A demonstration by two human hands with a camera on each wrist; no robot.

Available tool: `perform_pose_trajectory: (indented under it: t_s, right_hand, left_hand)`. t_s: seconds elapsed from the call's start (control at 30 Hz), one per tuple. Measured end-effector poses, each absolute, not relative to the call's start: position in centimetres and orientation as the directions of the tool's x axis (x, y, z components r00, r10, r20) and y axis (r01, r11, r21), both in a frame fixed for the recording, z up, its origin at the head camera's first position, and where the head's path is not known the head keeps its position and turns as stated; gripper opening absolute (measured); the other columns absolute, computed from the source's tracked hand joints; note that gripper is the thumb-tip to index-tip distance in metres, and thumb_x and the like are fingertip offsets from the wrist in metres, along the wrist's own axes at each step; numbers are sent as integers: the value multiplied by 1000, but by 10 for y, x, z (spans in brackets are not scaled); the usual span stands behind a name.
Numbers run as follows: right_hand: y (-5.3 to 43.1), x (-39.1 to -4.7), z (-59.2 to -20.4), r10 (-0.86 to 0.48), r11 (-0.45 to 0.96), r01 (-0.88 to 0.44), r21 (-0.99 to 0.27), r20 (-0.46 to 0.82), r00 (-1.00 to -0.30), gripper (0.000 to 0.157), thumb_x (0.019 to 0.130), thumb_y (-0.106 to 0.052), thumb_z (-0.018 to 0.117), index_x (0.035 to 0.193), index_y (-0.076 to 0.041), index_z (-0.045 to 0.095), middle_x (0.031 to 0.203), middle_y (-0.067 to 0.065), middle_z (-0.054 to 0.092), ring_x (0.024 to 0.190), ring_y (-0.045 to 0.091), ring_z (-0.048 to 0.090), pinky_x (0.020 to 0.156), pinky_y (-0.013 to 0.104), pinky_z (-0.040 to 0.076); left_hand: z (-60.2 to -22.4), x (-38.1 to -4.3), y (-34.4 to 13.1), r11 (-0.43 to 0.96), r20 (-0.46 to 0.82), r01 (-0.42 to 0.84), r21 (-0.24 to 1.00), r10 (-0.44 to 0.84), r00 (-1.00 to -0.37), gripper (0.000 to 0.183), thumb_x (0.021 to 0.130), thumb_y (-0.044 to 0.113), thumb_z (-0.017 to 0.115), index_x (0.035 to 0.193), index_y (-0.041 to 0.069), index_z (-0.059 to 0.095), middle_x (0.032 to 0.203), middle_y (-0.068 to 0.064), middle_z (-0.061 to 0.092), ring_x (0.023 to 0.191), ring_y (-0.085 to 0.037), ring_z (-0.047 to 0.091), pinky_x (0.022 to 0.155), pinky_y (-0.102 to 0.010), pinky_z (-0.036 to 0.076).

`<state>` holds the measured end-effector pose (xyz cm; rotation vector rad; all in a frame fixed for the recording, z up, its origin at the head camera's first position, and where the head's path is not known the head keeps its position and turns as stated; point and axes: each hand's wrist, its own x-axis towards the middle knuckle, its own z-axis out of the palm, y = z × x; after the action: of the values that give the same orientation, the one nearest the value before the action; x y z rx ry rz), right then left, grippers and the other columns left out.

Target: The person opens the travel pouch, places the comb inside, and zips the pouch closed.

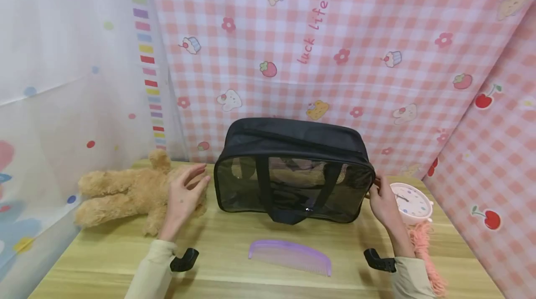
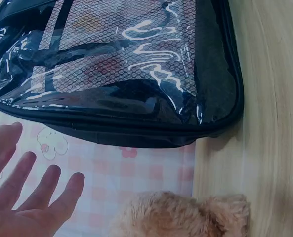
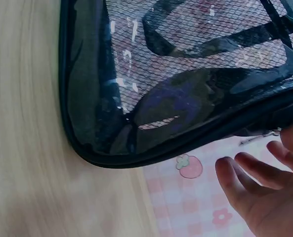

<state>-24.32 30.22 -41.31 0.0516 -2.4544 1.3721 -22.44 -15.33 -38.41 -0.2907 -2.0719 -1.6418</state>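
Head view puts a black, box-shaped bag with smoky see-through panels (image 1: pixel 294 171) upright at the back of a pale wood-grain table (image 1: pixel 209 264). The left hand (image 1: pixel 186 194) hovers just beside its left end with fingers spread, in front of a tan plush bear (image 1: pixel 136 189). The right hand (image 1: pixel 384 203) reaches the bag's right end; in the right wrist view three fingers stand apart near a small metal zip pull (image 3: pixel 259 138), but the thumb side runs out of frame, so I cannot tell whether anything is pinched.

With the left hand apart from the bag, a tug at the right end could, I judge, swivel or slide it, or buckle its soft walls. A rightward slip might bump the round white clock with a pink rim (image 1: pixel 412 200); a forward one might push the drooping black strap handle (image 1: pixel 289 216) towards the translucent purple comb (image 1: pixel 291 249).

Pink letters on the pink-and-white gingham curtain (image 1: pixel 293 89) read "luck life". I can read no brand on the bag.
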Motion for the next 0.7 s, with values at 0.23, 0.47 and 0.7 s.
perform_pose_trajectory:
  t_s: [0.23, 0.47, 0.7]
  right_hand:
    - [297, -249, -419, 112, 423, -210, -881, 281, -953, 27, 103, -3, 29, 125, 12, 32, 115, 34, 52, 84, -4, 53, 70, 16, 50]
    - [299, -253, -416, 177, 362, -169, -917, 245, -953, 30, 102, -3, 36, 127, 12, 32, 121, 35, 50, 84, -7, 53, 71, 14, 51]
    - [302, -251, -414, 282, 237, -88, -967, 155, -947, 23, 100, -1, 42, 120, 9, 39, 102, 8, 57, 81, -2, 56, 72, 18, 53]
  left_hand:
    - [-386, -228, -150, 262, 503, 458, 850, -141, -853, 30, 89, -5, 62, 119, -4, 62, 115, -24, 61, 108, -37, 58, 83, -19, 51]
    - [-384, -231, -146, 291, 562, 510, 810, -132, -817, 22, 91, -2, 61, 113, -4, 66, 109, -21, 65, 98, -31, 64, 81, -22, 53]
    - [-385, -229, -140, 294, 562, 509, 809, -133, -816, 23, 92, 3, 62, 113, -4, 67, 106, -16, 67, 91, -23, 66, 78, -21, 54]
